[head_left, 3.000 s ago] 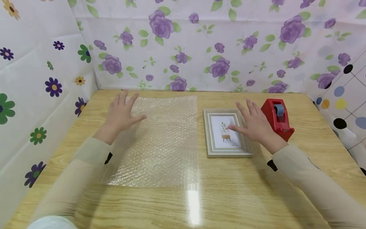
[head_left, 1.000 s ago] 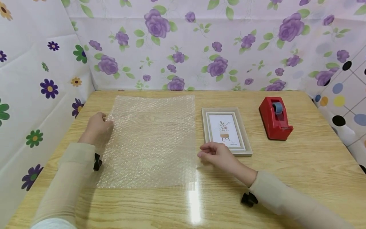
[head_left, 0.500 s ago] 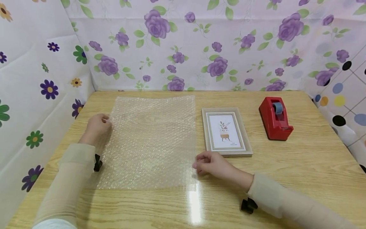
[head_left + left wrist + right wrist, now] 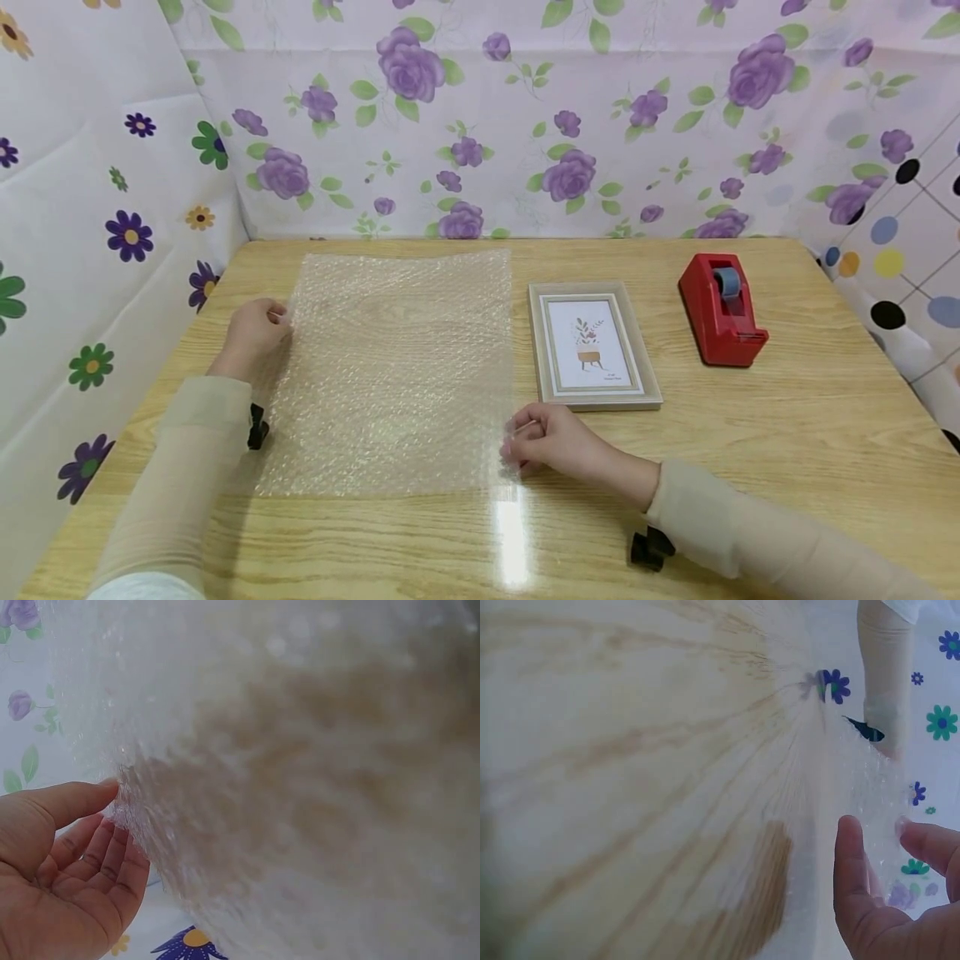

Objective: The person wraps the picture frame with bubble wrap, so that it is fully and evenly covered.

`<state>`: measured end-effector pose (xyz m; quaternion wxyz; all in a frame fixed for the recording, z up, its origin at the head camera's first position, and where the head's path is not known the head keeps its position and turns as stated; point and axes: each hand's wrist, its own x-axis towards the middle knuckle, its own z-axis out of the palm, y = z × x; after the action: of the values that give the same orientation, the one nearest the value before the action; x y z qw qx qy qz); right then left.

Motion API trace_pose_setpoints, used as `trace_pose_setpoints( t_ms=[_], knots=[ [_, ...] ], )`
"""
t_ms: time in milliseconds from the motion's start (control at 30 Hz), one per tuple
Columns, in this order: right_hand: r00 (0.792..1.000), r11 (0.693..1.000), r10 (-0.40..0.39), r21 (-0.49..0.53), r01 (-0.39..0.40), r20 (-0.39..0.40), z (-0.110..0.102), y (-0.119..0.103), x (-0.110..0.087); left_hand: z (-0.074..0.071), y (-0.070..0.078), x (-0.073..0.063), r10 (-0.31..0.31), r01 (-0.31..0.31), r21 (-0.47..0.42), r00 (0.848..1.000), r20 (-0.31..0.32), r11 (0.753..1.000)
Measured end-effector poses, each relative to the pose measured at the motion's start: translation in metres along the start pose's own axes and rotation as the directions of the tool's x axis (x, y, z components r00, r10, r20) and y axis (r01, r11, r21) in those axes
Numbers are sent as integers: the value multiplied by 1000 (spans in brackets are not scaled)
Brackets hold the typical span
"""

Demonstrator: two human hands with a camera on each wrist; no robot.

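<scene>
picture frame (image 4: 595, 346) between bubble wrap (image 4: 397, 375) and tape dispenser (image 4: 722, 317)

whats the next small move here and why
Probably draw the bubble wrap gently taut sideways so it lies flatter: the left hand pinches its left edge, the right hand is at its right edge near the front corner, and the picture frame lies beside it, not on it.

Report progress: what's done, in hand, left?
Done: bubble wrap spread out on the table. In hand: left hand and right hand hold its sides. Likely left: wrapping the picture frame, unwrapped beside it, then taping; the tape dispenser stands apart.
</scene>
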<state>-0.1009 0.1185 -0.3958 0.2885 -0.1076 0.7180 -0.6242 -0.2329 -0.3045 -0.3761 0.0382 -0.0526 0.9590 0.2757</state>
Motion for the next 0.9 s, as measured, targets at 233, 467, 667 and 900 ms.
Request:
trace_pose_setpoints(
  t_ms=[233,467,667,900],
  knots=[
    [1000,1000,-1,-10,1,-4,-1,3,-1,-1,0,-2,7,-7,9,1000,5,1000],
    [998,998,22,-54,-25,-51,-6,2,-3,-1,-1,-5,26,-26,26,1000,13,999],
    [998,996,7,-83,-12,-68,-13,1,-4,-4,-1,-8,8,-7,-8,999,49,1000],
    [993,981,-64,-187,45,-98,-21,-3,-8,-8,-4,-12,37,-38,2,995,97,999]
  ],
)
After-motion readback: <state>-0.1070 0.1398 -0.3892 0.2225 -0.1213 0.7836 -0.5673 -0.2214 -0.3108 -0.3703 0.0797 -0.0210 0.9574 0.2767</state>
